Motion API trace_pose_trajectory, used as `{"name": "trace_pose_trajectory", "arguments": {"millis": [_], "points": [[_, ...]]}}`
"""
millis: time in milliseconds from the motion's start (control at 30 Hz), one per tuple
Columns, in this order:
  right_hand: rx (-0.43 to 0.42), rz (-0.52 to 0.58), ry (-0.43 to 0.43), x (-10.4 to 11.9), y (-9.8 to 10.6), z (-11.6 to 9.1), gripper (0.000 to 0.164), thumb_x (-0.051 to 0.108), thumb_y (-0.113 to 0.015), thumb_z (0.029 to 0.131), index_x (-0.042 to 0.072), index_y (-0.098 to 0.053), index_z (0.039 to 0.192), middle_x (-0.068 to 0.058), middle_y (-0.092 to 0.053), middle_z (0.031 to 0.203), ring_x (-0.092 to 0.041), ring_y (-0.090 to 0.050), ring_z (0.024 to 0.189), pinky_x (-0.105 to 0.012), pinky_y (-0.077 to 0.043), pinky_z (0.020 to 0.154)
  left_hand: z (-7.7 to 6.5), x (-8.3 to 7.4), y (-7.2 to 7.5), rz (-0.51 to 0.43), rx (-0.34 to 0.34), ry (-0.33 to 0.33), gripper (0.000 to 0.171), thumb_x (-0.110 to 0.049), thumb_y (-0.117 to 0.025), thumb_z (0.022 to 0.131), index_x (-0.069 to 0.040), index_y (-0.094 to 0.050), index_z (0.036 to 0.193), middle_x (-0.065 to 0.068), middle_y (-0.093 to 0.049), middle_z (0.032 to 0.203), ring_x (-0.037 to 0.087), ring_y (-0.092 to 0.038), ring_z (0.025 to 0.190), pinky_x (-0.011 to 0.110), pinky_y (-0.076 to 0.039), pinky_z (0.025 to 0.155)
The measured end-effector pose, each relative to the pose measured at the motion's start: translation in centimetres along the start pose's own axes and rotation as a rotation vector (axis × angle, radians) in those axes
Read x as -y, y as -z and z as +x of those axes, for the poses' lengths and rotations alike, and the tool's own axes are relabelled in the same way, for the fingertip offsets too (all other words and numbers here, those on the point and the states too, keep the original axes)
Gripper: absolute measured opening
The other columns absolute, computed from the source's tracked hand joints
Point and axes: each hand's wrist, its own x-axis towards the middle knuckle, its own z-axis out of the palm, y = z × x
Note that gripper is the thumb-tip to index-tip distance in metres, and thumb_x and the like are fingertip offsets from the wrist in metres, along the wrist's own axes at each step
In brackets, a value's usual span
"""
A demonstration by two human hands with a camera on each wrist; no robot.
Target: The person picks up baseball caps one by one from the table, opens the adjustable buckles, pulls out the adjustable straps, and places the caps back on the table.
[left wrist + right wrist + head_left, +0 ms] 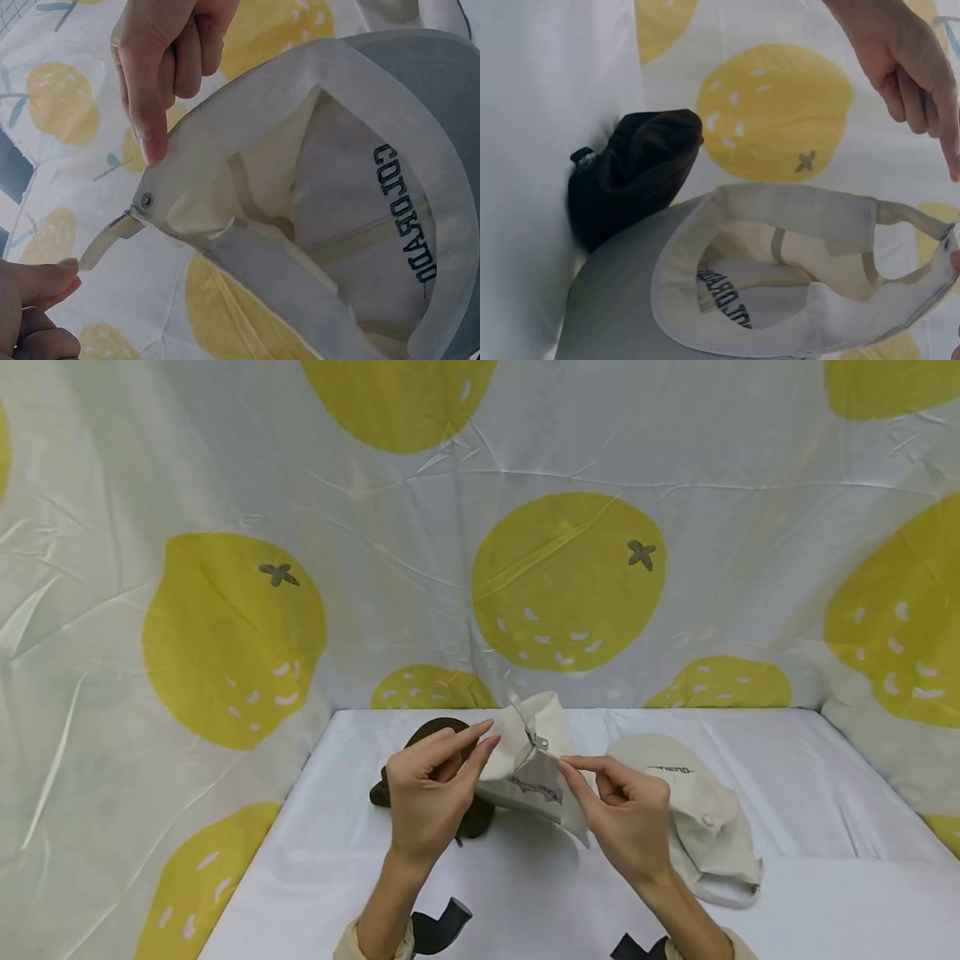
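Note:
In the head view my right hand [626,806] pinches the rear edge of a cream baseball cap [558,710] between thumb and index finger, beside the metal buckle [540,742]. My left hand [431,789] hovers near the narrow strap [519,710], thumb and index tips close together but apart from it there. In the left wrist view those fingertips lie at the tail [97,247] of the strap; contact cannot be told. The right index finger rests by a small rivet [147,200]. Dark lettering [405,214] shows through the cap's open underside.
A dark brown cap [442,727] lies at the back left of the white-covered table [847,810]. Another cream cap [705,814] lies to the right. A lemon-printed curtain [720,527] hangs behind. Black wrist-worn devices [442,928] sit below both hands.

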Motion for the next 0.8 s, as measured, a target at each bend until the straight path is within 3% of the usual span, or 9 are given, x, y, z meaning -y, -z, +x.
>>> {"name": "trace_pose_trajectory", "arguments": {"millis": [533, 800], "points": [[-0.061, -0.027, -0.083, -0.2, 0.1, 0.2, 0.025, -0.017, -0.084, 0.072, 0.004, -0.082, 0.087, 0.005, -0.023, 0.048, -0.001, -0.017, 0.045, -0.013, -0.014, 0.042, -1.8, 1.2, -3.4, 0.074, 0.009, -0.025, 0.016, 0.004, -0.084, 0.081, 0.002, -0.082, 0.097, -0.002, -0.029, 0.053, 0.003, -0.025, 0.053, 0.014, -0.021, 0.051], [-0.064, -0.023, -0.101, -0.2, 0.0, 0.1, 0.025, -0.017, -0.083, 0.073, 0.004, -0.082, 0.087, 0.005, -0.023, 0.047, -0.002, -0.017, 0.043, -0.013, -0.013, 0.041, -2.3, 1.5, -4.3, 0.094, 0.004, -0.043, 0.017, 0.005, -0.086, 0.079, 0.003, -0.082, 0.096, -0.002, -0.028, 0.051, 0.002, -0.024, 0.052, 0.015, -0.021, 0.049]]}}
